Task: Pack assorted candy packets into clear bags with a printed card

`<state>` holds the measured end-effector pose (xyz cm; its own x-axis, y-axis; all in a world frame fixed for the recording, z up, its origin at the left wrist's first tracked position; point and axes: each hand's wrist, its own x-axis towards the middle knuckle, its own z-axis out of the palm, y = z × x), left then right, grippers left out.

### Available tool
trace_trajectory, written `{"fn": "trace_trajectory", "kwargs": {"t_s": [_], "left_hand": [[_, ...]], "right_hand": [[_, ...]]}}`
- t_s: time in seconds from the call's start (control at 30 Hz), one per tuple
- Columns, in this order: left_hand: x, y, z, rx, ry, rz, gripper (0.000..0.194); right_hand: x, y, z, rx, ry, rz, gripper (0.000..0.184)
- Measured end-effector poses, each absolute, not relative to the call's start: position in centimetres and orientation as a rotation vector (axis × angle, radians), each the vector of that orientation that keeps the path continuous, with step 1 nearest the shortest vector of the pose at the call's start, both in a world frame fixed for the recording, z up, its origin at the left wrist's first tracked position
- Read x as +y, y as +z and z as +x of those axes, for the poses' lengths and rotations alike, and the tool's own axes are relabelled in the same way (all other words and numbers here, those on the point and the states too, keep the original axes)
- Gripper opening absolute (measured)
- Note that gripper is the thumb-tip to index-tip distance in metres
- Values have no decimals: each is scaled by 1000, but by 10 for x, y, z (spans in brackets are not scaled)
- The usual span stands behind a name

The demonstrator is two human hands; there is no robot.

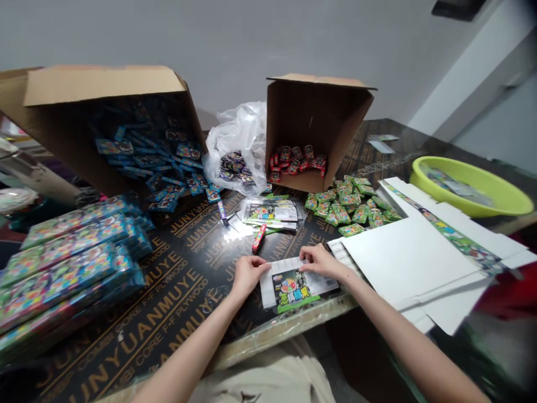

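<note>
My left hand point(247, 274) and my right hand point(321, 261) pinch the top corners of a flat printed packet point(293, 286), white with a green and black picture, lying at the near edge of the black plywood table point(180, 280). Just beyond the hands a small red candy pack point(259, 238) lies loose. Behind it sits a stack of clear packets point(272, 214) of the same print. A heap of small green packs point(348, 204) lies to the right of that stack.
A tipped cardboard box point(319, 112) holds red packs point(296, 159); a bigger tipped box point(100, 101) spills blue packs point(168, 168). A plastic bag point(239, 134) holds dark packs. Wrapped colourful bundles point(67, 252) stack at left. White card sheets point(411, 257) and a green basin point(474, 187) lie right.
</note>
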<state>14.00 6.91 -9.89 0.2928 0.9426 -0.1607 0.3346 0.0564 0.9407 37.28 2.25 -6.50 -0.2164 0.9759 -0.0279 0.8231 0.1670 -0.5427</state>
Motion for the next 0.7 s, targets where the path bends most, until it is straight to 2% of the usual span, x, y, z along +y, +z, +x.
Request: {"fn": "trace_trajectory", "kwargs": {"t_s": [0.13,0.3,0.43,0.57,0.7], "left_hand": [[75,-90,131,1264,650,1642,16],[59,-76,114,1347,671,1947,25],[35,-77,104,1293,571,2015,34],[10,-87,87,1189,642,1924,48],[-8,-104,32,1287,681,2207,43]], "right_hand": [[12,-72,365,-2146,301,-1792,38],[5,-64,369,-2186,-217,-1835,49],[5,-57,412,-1978,-412,-2041,45],[-15,-59,438,-1872,-583,-2137,42],[-54,-82,414,-1796,-656,-2076,42]]}}
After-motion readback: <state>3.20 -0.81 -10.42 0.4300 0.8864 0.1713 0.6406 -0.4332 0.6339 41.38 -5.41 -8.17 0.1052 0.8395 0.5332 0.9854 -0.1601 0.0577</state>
